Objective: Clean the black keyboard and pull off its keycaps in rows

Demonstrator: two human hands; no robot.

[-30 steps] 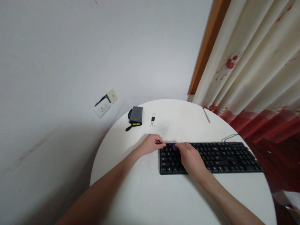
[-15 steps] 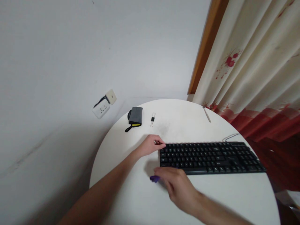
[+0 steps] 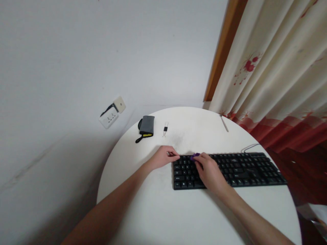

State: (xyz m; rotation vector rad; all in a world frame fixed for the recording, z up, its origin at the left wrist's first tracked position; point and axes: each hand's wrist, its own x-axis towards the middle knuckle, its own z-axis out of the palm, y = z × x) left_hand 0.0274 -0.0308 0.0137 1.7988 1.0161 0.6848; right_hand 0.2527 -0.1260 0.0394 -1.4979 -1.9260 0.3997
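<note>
A black keyboard [image 3: 242, 170] lies flat on the white round table [image 3: 153, 217]. At its upper left corner my left hand [image 3: 163, 157] is closed, thumb and fingers pinching the edge. My right hand [image 3: 211, 173] reaches over the left half of the keys, fingers closed on a small purple wad [image 3: 194, 156]. The wad touches the top row near the back edge; whether it is cloth or something else I cannot tell. Some keys are hidden under the right hand and wrist.
A folded grey pouch [image 3: 146, 125] with a black loop and a black binder clip [image 3: 165, 129] lie behind my left hand. A thin pale stick [image 3: 224, 123] rests at the back right. The keyboard cable [image 3: 251, 147] runs off the right edge. Wall and curtain [image 3: 255, 85] stand behind.
My right hand has moved from the keyboard's front left corner up and right to the top key row, carrying the purple wad. The left hand stays at the corner.
</note>
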